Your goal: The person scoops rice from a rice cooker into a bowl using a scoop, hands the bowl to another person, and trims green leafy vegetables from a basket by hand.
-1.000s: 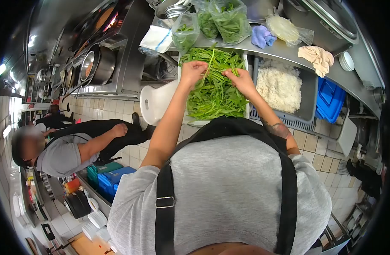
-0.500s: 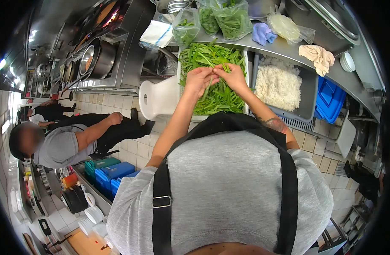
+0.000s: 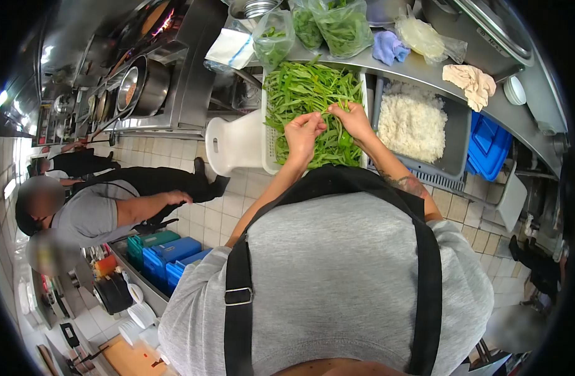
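A white basket [image 3: 270,147] holds a heap of long-stemmed leafy greens [image 3: 297,88]. Over its lower part is my left hand [image 3: 305,131], thumb and fingers pinched together at a thin green stem. My right hand [image 3: 352,120], just beside it, has its fingers closed on a stem of the greens, with leaves hanging below. The two hands are close together but apart. Right of the basket stands a grey tub [image 3: 458,141] of white rice [image 3: 413,125].
Bags of greens [image 3: 344,31], a purple cloth [image 3: 389,47] and a beige cloth [image 3: 470,84] lie on the steel counter. A white stool [image 3: 231,147] stands left of the basket. Further left are a person [image 3: 93,210], a stove with pans [image 3: 143,94] and blue bins [image 3: 168,254].
My hands came together over the greens, then drew slightly apart and lower, near the basket's right side. The person at the left has shifted an arm.
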The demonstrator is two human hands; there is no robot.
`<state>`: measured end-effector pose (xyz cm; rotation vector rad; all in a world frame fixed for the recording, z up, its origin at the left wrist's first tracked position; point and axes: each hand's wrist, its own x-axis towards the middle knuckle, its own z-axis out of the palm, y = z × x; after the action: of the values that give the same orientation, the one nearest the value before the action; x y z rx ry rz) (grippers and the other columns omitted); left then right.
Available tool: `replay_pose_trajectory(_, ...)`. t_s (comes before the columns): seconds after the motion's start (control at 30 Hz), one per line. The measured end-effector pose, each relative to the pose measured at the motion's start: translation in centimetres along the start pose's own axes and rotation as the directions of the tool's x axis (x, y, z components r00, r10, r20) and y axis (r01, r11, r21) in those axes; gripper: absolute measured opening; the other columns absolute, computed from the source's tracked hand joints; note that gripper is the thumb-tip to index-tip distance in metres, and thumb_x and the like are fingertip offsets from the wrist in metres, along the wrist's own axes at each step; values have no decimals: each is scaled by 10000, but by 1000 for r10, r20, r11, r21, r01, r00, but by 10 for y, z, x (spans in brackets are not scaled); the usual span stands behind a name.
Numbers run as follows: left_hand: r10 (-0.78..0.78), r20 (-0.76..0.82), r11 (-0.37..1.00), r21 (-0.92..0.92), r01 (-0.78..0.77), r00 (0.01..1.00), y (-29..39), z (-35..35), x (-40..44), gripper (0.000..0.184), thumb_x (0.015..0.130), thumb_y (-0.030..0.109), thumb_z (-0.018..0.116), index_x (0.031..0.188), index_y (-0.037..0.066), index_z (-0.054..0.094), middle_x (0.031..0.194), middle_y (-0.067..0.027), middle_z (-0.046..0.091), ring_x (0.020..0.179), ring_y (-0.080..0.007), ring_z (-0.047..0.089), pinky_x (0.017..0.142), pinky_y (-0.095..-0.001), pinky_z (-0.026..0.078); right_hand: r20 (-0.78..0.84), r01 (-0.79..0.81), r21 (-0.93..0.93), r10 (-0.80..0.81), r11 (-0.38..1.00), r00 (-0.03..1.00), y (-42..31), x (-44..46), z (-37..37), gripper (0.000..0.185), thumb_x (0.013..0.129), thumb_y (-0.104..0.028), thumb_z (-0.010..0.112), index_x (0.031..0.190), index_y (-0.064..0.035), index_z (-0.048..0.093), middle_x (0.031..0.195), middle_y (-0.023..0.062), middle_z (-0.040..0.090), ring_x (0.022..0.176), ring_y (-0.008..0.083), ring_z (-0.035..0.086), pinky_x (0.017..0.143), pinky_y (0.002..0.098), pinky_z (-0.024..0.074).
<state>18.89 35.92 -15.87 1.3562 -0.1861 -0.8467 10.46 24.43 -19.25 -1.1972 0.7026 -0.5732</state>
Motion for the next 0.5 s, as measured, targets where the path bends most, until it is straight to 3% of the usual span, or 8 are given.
replay_pose_trajectory(0.1, 67, 15, 995, 67, -68, 998, -4, -1, 4, 134, 840, 104, 629, 896, -17, 638, 740, -60, 637, 641, -123, 603, 590, -221, 481, -85, -165, -67, 159, 984, 984, 0, 2, -6, 205, 778, -213, 657, 855, -23, 661, 642, -10, 536, 545, 101, 455, 528, 251, 393)
replay_pose_trajectory(0.2, 127, 58, 937, 321, -139, 990, -7, -15, 8, 146, 809, 111, 656, 835, -33, 659, 705, -74, 644, 605, -121, 605, 568, -227, 473, -237, -249, 180, 288, 952, 928, 14, 28, -47, 213, 799, -237, 646, 887, -43, 652, 625, -32, 471, 510, 90, 410, 493, 240, 364)
replay_pose_trajectory(0.23, 51, 149, 872, 476, -117, 987, -10, -22, 12, 162, 788, 127, 670, 831, -29, 662, 694, -81, 647, 612, -135, 612, 582, -240, 478, -197, -232, 209, 273, 950, 942, 10, 27, -56, 224, 808, -247, 641, 903, -44, 646, 635, -30, 476, 516, 89, 418, 492, 238, 368)
replay_pose_trajectory(0.3, -144, 274, 661, 742, -113, 951, -24, -43, 20, 199, 745, 161, 699, 823, -21, 670, 674, -97, 651, 628, -165, 626, 611, -265, 489, -113, -207, 269, 244, 941, 963, 3, 21, -72, 246, 826, -267, 633, 935, -46, 634, 655, -25, 485, 529, 87, 436, 488, 235, 375)
replay_pose_trajectory(0.33, -202, 407, 470, 838, -277, 891, -32, -54, 31, 304, 668, 227, 742, 860, 2, 672, 816, -168, 663, 723, -247, 652, 674, -320, 510, -106, -198, 254, 231, 947, 967, 0, 16, -76, 246, 840, -267, 621, 946, -45, 629, 674, -20, 504, 543, 86, 446, 506, 233, 385)
replay_pose_trajectory(0.43, -284, 310, -192, 909, -371, 907, -34, -53, 47, 319, 662, 231, 725, 875, 2, 657, 922, -209, 629, 818, -317, 634, 715, -374, 512, -96, -150, 204, 173, 967, 980, -3, 5, -84, 236, 877, -256, 582, 973, -43, 613, 732, -2, 557, 590, 84, 480, 563, 227, 412)
replay_pose_trajectory(0.5, -29, 401, -76, 912, -402, 915, -25, -44, 71, 289, 678, 196, 704, 880, -1, 644, 943, -214, 605, 842, -341, 616, 728, -402, 506, -110, -104, 172, 124, 980, 986, -2, 2, -85, 215, 898, -236, 555, 980, -43, 602, 769, 15, 591, 628, 84, 506, 604, 222, 424)
